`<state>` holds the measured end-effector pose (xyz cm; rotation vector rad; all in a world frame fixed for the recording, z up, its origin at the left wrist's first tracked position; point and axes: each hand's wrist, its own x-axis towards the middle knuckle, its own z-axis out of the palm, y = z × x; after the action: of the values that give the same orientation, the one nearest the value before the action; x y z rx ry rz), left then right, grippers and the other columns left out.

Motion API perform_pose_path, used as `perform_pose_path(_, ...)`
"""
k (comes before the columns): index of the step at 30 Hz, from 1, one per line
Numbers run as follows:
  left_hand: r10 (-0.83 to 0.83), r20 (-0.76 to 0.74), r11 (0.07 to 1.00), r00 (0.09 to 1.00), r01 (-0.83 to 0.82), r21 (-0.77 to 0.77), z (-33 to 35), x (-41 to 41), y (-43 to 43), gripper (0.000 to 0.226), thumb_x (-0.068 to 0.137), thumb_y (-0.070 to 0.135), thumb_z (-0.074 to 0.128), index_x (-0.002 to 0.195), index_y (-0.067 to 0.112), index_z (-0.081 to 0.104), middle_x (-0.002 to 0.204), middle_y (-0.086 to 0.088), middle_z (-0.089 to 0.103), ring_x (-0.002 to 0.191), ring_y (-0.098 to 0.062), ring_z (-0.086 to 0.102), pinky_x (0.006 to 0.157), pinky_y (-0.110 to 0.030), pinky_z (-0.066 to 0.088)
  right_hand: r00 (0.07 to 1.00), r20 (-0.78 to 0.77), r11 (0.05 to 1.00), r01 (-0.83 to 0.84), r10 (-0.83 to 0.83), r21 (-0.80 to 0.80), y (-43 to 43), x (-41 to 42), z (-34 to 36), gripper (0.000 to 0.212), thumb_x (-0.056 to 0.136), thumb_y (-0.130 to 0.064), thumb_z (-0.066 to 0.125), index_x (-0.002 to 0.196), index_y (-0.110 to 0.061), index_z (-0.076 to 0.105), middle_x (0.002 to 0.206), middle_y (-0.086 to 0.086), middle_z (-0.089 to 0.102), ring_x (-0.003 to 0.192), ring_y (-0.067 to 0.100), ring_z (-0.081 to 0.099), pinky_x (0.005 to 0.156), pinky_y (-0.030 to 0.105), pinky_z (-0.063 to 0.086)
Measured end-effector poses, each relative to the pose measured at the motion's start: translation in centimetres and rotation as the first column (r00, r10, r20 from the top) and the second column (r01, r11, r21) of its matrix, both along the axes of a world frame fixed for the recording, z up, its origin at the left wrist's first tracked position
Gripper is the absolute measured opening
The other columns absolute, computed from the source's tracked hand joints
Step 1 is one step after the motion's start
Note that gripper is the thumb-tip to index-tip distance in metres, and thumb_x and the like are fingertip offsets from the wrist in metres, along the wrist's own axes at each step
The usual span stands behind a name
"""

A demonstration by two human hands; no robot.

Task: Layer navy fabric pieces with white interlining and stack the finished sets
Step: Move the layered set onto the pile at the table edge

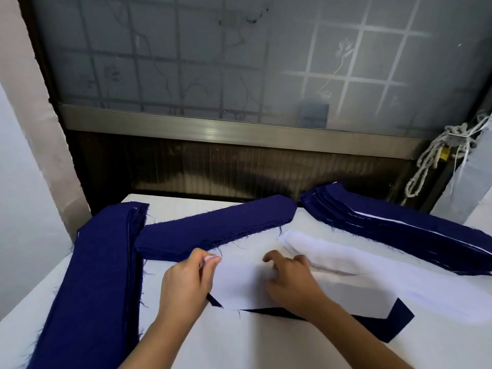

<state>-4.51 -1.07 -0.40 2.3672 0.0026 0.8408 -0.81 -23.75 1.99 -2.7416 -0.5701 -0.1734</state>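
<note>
Left hand point(183, 283) pinches white interlining point(239, 286) corner, right hand point(290, 278) bent-fingered on it, grip unclear, over navy piece point(399, 322) showing at 5 o'clock; uneven pull likely skews or wrinkles the thin sheet off the navy edges.

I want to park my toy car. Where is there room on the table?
Bare table lies in front of the right navy stack and between the arms. The middle is crowded: the left hand and right hand are on the white lining.
</note>
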Motion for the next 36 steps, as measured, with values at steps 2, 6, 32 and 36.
perform_pose_path(2, 0.025, -0.033, 0.999, 0.999, -0.026, -0.028, -0.2, 0.2, 0.1, 0.022, 0.094, 0.040, 0.061, 0.078, 0.026, 0.055, 0.047, 0.014, 0.047, 0.046, -0.009, 0.049, 0.043, -0.022, 0.030, 0.998, 0.020, 0.994, 0.059, -0.058, -0.092, -3.1, 0.0, 0.3, 0.050, 0.077, -0.019, 0.045, 0.127, -0.027, 0.044, 0.087, 0.005, 0.070, 0.087, 0.020, 0.061, 0.091, 0.027, 0.022)
perform_pose_path(6, 0.049, -0.118, 0.999, 0.992, -0.046, 0.029, -0.6, 0.7, 0.2, 0.021, 0.095, 0.042, 0.059, 0.080, 0.028, 0.058, 0.051, 0.013, 0.052, 0.050, -0.009, 0.051, 0.045, -0.024, 0.033, 0.972, 0.039, 0.942, 0.233, -0.231, -0.241, -9.6, -1.1, 0.7, 0.045, 0.082, -0.029, 0.042, 0.127, -0.035, 0.043, 0.088, -0.003, 0.066, 0.087, 0.012, 0.059, 0.099, 0.029, 0.023)
perform_pose_path(32, 0.106, -0.275, 0.994, 0.956, -0.108, 0.007, 0.2, 0.8, 0.0, 0.018, 0.098, 0.030, 0.054, 0.114, 0.024, 0.050, 0.078, 0.013, 0.064, 0.066, -0.012, 0.059, 0.056, -0.032, 0.044, 0.711, -0.056, 0.613, 0.641, -0.701, 0.463, -16.6, -7.0, -1.5, 0.034, 0.085, -0.015, 0.066, 0.114, -0.028, 0.051, 0.063, 0.002, 0.059, 0.064, 0.022, 0.058, 0.063, 0.038, 0.042)
perform_pose_path(36, 0.109, -0.251, 0.994, 0.962, -0.104, 0.033, 0.1, 0.8, -0.1, 0.004, 0.096, 0.029, 0.057, 0.095, 0.025, 0.055, 0.087, 0.015, 0.068, 0.063, -0.004, 0.053, 0.051, -0.023, 0.034, 0.704, -0.031, 0.625, 0.649, -0.710, 0.433, -16.4, -7.2, -1.5, 0.031, 0.087, -0.015, 0.063, 0.115, -0.025, 0.053, 0.062, 0.002, 0.058, 0.064, 0.024, 0.059, 0.063, 0.039, 0.044)
